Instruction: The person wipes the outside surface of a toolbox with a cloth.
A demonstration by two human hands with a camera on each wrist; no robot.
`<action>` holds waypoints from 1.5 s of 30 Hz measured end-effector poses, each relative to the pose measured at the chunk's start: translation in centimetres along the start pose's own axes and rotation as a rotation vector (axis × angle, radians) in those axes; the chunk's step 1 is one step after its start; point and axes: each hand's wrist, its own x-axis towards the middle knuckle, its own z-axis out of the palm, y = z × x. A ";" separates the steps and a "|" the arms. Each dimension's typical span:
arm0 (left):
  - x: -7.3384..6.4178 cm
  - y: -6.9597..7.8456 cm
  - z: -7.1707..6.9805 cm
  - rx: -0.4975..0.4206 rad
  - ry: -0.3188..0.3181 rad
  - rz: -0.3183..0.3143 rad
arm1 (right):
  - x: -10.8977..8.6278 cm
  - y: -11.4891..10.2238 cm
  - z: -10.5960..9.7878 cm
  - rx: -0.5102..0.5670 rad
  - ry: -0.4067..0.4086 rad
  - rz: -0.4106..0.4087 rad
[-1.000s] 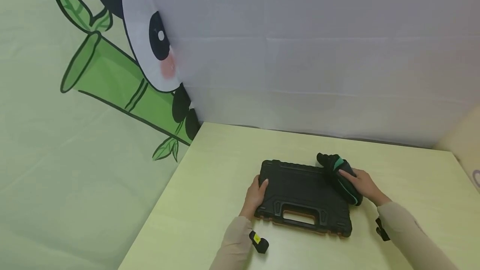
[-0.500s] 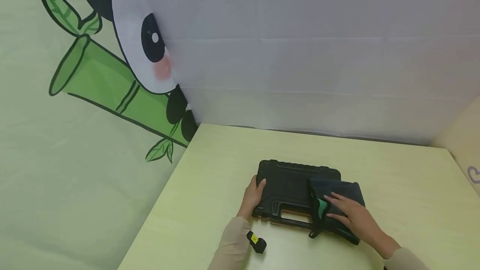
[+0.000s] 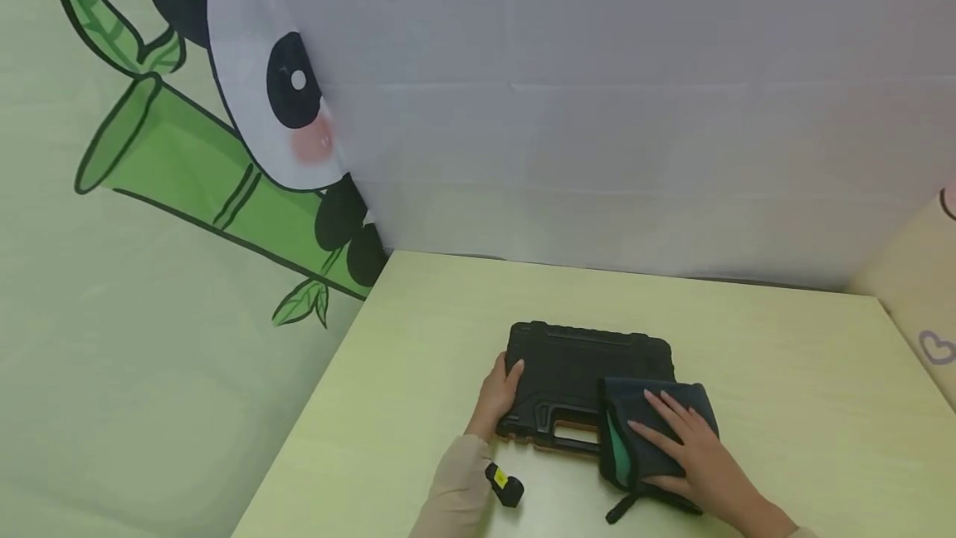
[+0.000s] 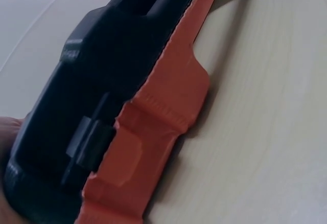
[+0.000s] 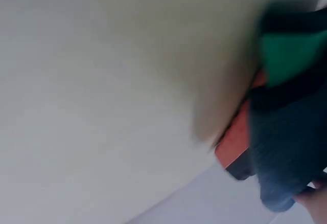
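A black plastic carry case (image 3: 568, 359) with an orange underside lies on the table, its handle towards me. My left hand (image 3: 495, 393) grips its left edge, thumb on top. The left wrist view shows the case's latch (image 4: 92, 142) and orange lower half (image 4: 158, 101). Over the case's right front part lies a dark blue fabric pouch (image 3: 620, 397) with black edging, a green panel and a short strap. My right hand (image 3: 690, 455) rests on the pouch, fingers spread. Blurred in the right wrist view, the pouch (image 5: 286, 142) overlaps the orange side of the case.
The pale yellow table (image 3: 418, 339) ends at a white cloth backdrop (image 3: 597, 106) behind. On the left hangs a green cloth with a panda and bamboo print (image 3: 202, 139). A small black device (image 3: 504, 486) with a yellow label sits by my left cuff.
The pouch has gone from the case's back right corner to its front right part, turning flat. My right hand moved towards me with it and its fingers spread. The left hand keeps its grip.
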 end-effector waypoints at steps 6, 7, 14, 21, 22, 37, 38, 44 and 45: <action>0.1 0.0 0.0 -0.036 -0.048 0.000 | -0.1 1.0 0.5 -0.186 -0.097 -0.033; 0.1 0.0 0.1 -0.036 -0.051 -0.001 | -0.2 1.0 0.6 -0.200 -0.102 -0.042; -0.1 0.0 -0.2 -0.027 -0.036 0.015 | 0.0 0.1 1.0 -0.152 -0.063 -0.108; -0.3 0.0 -0.3 -0.011 -0.016 0.020 | 0.6 -1.5 1.7 -0.118 -0.011 -0.146; -0.3 0.1 -0.2 -0.012 -0.016 0.022 | 0.8 -1.9 1.8 -0.122 -0.014 -0.139; -0.9 0.0 -0.2 0.003 -0.002 0.015 | 5.5 -7.7 4.4 -0.109 -0.042 0.053; -0.9 -0.1 -0.3 0.002 -0.002 0.008 | 5.9 -8.1 4.5 -0.095 -0.048 0.072; 2.2 -5.2 2.3 0.046 0.026 0.134 | 8.0 -11.3 5.3 -0.077 -0.127 0.151; 3.0 -6.7 3.1 0.071 0.043 0.177 | 8.3 -11.7 5.4 -0.080 -0.136 0.162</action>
